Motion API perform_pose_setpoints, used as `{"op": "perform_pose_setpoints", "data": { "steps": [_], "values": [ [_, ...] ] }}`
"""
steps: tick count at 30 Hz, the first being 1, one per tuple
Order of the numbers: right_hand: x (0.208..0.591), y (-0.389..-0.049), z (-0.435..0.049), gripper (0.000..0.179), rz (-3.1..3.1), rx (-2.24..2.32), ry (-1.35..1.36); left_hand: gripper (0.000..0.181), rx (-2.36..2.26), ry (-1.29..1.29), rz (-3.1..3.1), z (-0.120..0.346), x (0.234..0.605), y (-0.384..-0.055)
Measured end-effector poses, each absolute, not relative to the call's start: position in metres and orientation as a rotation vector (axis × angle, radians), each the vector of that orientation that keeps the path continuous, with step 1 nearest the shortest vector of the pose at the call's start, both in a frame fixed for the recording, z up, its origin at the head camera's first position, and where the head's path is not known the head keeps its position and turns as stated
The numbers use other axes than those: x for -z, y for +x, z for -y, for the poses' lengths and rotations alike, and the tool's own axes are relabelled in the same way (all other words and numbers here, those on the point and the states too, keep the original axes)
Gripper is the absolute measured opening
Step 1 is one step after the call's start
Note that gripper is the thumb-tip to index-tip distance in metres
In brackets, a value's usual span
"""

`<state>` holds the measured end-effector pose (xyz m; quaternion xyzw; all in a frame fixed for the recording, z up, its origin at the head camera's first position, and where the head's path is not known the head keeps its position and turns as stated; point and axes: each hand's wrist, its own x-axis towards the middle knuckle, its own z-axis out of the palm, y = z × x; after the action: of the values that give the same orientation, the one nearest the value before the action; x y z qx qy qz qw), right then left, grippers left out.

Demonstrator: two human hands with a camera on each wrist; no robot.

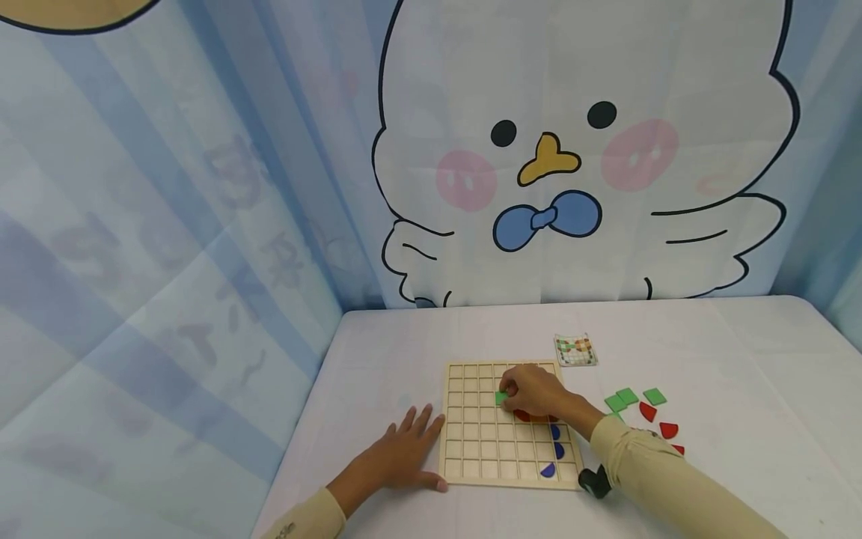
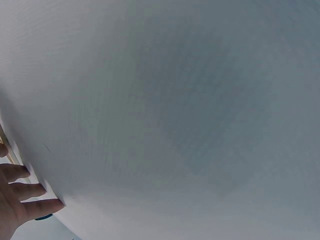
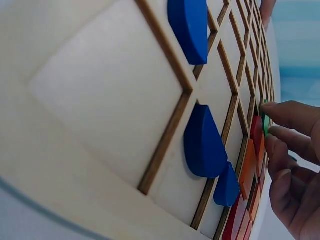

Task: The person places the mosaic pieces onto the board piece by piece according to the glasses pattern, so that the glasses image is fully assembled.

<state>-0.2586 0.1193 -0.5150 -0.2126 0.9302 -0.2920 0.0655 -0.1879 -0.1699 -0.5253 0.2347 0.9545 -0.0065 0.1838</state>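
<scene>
A wooden grid board (image 1: pixel 471 442) lies on the white table. My right hand (image 1: pixel 535 389) reaches over its upper part and pinches a green square tile (image 1: pixel 501 397) at one of the cells; the right wrist view shows the tile's green edge (image 3: pixel 266 125) between thumb and finger. Red pieces (image 1: pixel 521 415) and orange pieces (image 3: pixel 247 170) sit in cells beneath that hand, partly hidden. Several blue rounded pieces (image 1: pixel 558 450) lie along the board's right side. Flat on the table, my left hand (image 1: pixel 407 453) spreads its fingers, with fingertips and thumb at the board's left edge.
Right of the board lie loose green tiles (image 1: pixel 654 396) and red pieces (image 1: pixel 648 411), some hidden by the right sleeve. A small patterned card (image 1: pixel 575 350) lies behind the board. Near its lower right corner is a black object (image 1: pixel 594 482). A printed curtain (image 1: pixel 552 269) hangs behind the table.
</scene>
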Motion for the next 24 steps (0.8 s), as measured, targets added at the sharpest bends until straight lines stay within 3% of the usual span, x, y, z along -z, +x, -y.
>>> {"op": "perform_pose_setpoints", "data": {
  "steps": [14,24],
  "values": [
    [0.514,-0.257,-0.146,0.030,-2.676,1.004,-0.826,0.112,0.020,0.626,-2.684,0.167,0.522,-0.186],
    [0.515,-0.252,-0.223,0.029,-2.681,1.101,-0.579,0.112,0.022,0.646,-2.693,0.168,0.522,-0.185]
  ]
}}
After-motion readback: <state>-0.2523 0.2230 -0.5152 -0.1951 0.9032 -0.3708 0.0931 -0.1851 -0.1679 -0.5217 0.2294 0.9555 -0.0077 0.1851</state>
